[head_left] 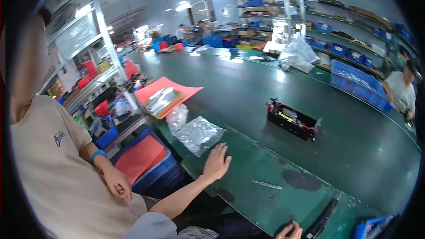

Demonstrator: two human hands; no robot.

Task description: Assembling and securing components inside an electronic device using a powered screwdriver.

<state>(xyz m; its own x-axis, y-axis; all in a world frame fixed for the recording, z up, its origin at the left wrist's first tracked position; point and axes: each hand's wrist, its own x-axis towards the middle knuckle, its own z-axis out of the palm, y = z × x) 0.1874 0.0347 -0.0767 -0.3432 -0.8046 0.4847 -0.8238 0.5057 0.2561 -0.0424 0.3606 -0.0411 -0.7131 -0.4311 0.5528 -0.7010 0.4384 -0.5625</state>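
My left hand (216,163) lies flat on the green bench top (248,168) with its fingers stretched out, holding nothing. Just beyond its fingertips is a crumpled clear plastic bag (199,135). At the lower edge my right hand (290,230) shows only in part; its fingers are curled together, and what they hold, if anything, is hidden. A long black strip-like part (323,220) lies beside it. Between my hands, metal tweezers (267,185) rest on the bench. Farther off, a black open housing (292,121) with wires and components inside sits on the dark conveyor belt (221,79).
At my left stands a person in a beige shirt (66,159), near a blue crate (164,168) with red sheets. Red sheet material (190,89) carries a wrapped bundle (164,102). A blue bin (374,228) is at the lower right. Another person (400,88) sits across the belt.
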